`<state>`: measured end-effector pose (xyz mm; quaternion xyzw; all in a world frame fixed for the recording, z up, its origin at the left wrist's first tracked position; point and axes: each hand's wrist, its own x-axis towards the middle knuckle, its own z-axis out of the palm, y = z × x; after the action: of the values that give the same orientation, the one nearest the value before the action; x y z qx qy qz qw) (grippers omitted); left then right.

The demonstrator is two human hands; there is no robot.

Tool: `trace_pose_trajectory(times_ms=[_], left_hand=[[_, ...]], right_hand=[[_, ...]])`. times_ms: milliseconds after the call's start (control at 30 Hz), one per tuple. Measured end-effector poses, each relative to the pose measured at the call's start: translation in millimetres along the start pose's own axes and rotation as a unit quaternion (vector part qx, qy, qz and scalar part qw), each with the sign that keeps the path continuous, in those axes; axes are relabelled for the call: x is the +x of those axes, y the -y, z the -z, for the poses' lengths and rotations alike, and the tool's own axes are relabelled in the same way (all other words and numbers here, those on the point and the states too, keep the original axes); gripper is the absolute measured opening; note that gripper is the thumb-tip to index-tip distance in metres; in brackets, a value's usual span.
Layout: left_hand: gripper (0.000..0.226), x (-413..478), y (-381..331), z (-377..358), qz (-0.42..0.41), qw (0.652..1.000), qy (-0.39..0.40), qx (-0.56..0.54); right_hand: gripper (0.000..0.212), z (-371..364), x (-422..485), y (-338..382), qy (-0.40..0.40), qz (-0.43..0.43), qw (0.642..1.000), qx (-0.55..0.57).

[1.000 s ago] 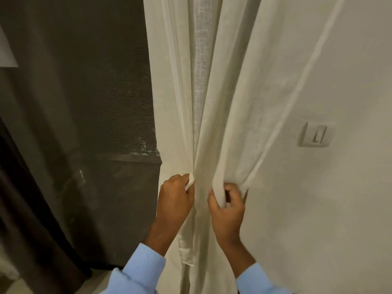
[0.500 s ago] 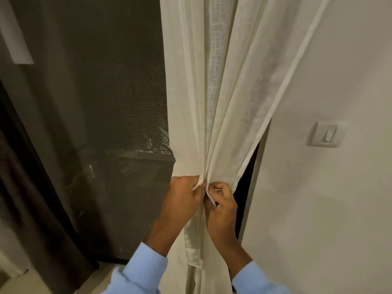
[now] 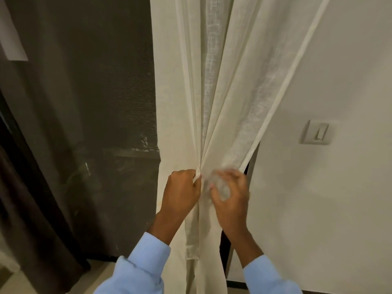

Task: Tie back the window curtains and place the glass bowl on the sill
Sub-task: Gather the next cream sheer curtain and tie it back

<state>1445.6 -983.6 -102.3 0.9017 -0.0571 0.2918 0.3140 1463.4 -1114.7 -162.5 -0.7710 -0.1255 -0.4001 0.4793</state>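
Head view: a dark window (image 3: 84, 124) fills the left; the cream curtain (image 3: 222, 102) hangs gathered, folds running vertically. Its tie strip (image 3: 192, 240) dangles below the left hand (image 3: 182, 192), whose fingers (image 3: 192, 179) pinch it at the gather. The right hand (image 3: 230, 194), just right, is blurred; its fingers' hold I cannot tell. No glass bowl shows.
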Motion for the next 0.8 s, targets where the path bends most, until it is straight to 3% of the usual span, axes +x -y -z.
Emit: trace_pose_trajectory(times_ms=[100,133,167,233,267,333,400,433,533,667,800], left_hand=[[0.039,-4.8,-2.6,3.0,-0.016,1.0,-0.015,-0.012],[0.041,-6.9,-1.7,4.2,-0.022,0.999,-0.022,-0.017],[0.044,-8.2,-0.2,4.7,-0.027,0.999,-0.028,-0.023],[0.045,-10.0,2.4,4.0,-0.028,0.999,-0.032,-0.028],[0.044,-10.2,3.0,3.2,-0.025,0.999,-0.033,-0.03],[0.042,-9.8,3.4,3.2,-0.029,0.998,-0.035,-0.031],[0.039,-9.2,5.0,3.0,-0.036,0.998,-0.039,-0.03],[0.038,-9.1,6.3,3.4,-0.034,0.998,-0.04,-0.03],[0.036,-9.5,11.0,3.5,-0.026,0.998,-0.043,-0.039],[0.036,-7.2,13.3,3.5,-0.017,0.998,-0.039,-0.047],[0.037,-8.0,8.9,3.9,-0.016,0.998,-0.037,-0.057]], right_hand=[[0.086,9.1,20.4,-9.2,-0.053,-0.139,0.988,0.05],[0.083,12.5,26.2,-12.4,-0.041,-0.177,0.98,0.075],[0.067,16.3,31.2,-14.2,-0.031,-0.194,0.976,0.099],[0.027,21.4,33.9,-15.0,-0.037,-0.175,0.979,0.093],[0.019,21.9,32.5,-15.0,-0.049,-0.16,0.982,0.085],[0.035,19.7,28.8,-14.1,-0.051,-0.161,0.981,0.092],[0.057,17.1,27.9,-14.0,-0.024,-0.219,0.966,0.133],[0.055,15.9,27.9,-14.8,-0.011,-0.245,0.956,0.158],[0.017,18.1,23.9,-14.0,-0.023,-0.238,0.958,0.162],[0.021,18.1,14.6,0.8,-0.087,-0.209,0.961,0.157],[0.018,10.8,1.6,15.7,-0.07,-0.201,0.959,0.186]])
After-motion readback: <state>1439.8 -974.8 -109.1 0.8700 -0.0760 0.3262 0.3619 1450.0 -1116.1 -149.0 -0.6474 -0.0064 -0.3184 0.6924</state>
